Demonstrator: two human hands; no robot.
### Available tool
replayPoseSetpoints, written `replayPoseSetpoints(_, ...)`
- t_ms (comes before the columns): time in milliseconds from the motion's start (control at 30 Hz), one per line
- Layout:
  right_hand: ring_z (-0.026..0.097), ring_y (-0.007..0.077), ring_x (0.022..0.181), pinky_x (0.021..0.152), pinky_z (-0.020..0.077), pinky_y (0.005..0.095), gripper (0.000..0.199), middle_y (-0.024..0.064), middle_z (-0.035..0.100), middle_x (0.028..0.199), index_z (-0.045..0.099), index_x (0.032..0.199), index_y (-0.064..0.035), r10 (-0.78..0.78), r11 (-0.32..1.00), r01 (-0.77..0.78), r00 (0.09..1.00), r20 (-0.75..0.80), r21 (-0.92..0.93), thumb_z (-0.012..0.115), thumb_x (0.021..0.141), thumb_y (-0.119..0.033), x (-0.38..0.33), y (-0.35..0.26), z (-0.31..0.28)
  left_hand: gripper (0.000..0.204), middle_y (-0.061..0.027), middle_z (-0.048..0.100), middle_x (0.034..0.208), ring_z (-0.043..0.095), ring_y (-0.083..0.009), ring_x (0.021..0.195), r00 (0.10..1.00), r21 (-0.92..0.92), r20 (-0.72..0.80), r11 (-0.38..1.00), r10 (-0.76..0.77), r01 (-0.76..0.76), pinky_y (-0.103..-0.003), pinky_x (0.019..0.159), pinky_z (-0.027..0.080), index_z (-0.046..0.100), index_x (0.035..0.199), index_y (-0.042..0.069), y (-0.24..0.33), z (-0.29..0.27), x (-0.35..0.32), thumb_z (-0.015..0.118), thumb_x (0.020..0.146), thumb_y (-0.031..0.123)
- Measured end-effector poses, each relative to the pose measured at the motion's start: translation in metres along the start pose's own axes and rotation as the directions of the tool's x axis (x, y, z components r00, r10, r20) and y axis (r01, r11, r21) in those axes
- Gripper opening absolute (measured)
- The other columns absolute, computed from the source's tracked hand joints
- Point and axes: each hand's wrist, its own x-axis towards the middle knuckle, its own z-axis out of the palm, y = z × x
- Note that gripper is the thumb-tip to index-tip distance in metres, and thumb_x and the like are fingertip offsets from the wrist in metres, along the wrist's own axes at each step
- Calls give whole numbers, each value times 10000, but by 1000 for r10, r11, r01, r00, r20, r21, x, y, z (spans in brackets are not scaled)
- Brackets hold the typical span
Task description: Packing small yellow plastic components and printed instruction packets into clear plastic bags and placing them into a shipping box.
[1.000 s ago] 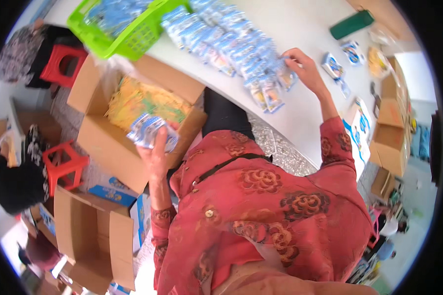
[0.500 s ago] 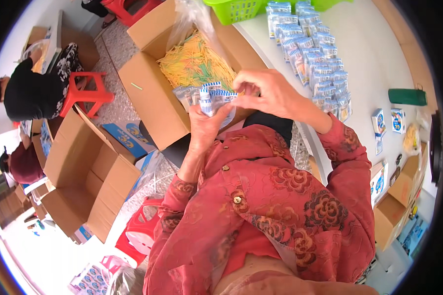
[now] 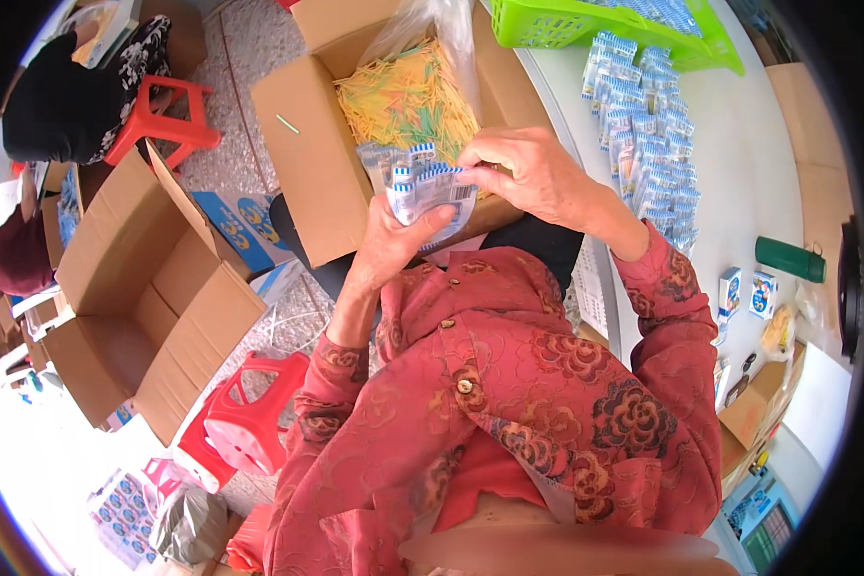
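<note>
Plastic packets [image 3: 432, 192] in closed left grip [image 3: 391, 236]

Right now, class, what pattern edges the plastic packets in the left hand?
Blue-and-white stripes edge the plastic packets, best seen in the head view.

Spreading from one to four o'clock, a smooth white tabletop [image 3: 730, 144]. Directly on it: at one o'clock, a bright green perforated plastic basket [image 3: 538, 27]; at two, overlapping rows of small flat blue-and-white plastic packets [image 3: 653, 158]; at three, a dark green elongated case [image 3: 790, 259] near two small blue-and-white rectangular boxes [image 3: 763, 295]. At ten o'clock, a grey speckled floor [image 3: 230, 72] under a red plastic stool [image 3: 173, 120].
</note>
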Motion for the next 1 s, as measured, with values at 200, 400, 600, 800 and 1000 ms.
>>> replayPoseSetpoints(200, 544, 258, 606, 533, 409, 340, 152, 107, 562, 694, 550, 786, -13, 106, 985, -107, 994, 18, 135, 637, 749, -132, 7, -4, 1, 182, -15, 633, 854, 563, -65, 767, 991, -8, -119, 998, 67, -68, -219, 696, 463, 625, 950, 5, -7, -2, 1, 641, 773, 47)
replayPoseSetpoints(400, 535, 283, 613, 532, 390, 358, 156, 142, 547, 699, 533, 788, -3, 153, 986, -161, 978, 140, 44, 626, 749, -121, 9, 0, 5, 188, -6, 626, 833, 549, -55, 748, 988, 32, -136, 997, 73, -69, -212, 671, 458, 626, 935, 4, -10, 1, 3, 655, 755, 48)
replayPoseSetpoints(600, 556, 306, 684, 573, 428, 357, 129, 136, 559, 733, 545, 811, 0, -90, 995, 90, 996, 5, 32, 626, 717, -33, 13, 0, 10, 219, 1, 616, 820, 534, -48, 737, 994, 76, -102, 996, 43, -36, -209, 657, 448, 616, 935, 5, -4, -2, 0, 682, 736, 66)
replayPoseSetpoints(800, 586, 262, 773, 671, 475, 313, 244, 118, 590, 847, 565, 927, -21, 14, 991, -17, 1000, 26, 129, 633, 694, 3, 15, -10, 9, 257, -7, 613, 851, 552, -67, 748, 980, 30, -194, 999, 41, -36, -233, 678, 467, 599, 963, 8, -7, -4, -3, 681, 722, 41)
replayPoseSetpoints(1000, 571, 219, 836, 698, 482, 294, 302, 81, 541, 990, 579, 961, -44, -72, 997, 74, 989, -127, 12, 659, 672, -7, 12, -19, 9, 204, -9, 618, 821, 558, -61, 718, 952, 40, -291, 995, 97, -90, -219, 655, 473, 609, 919, -1, -22, -13, -1, 640, 717, 4)
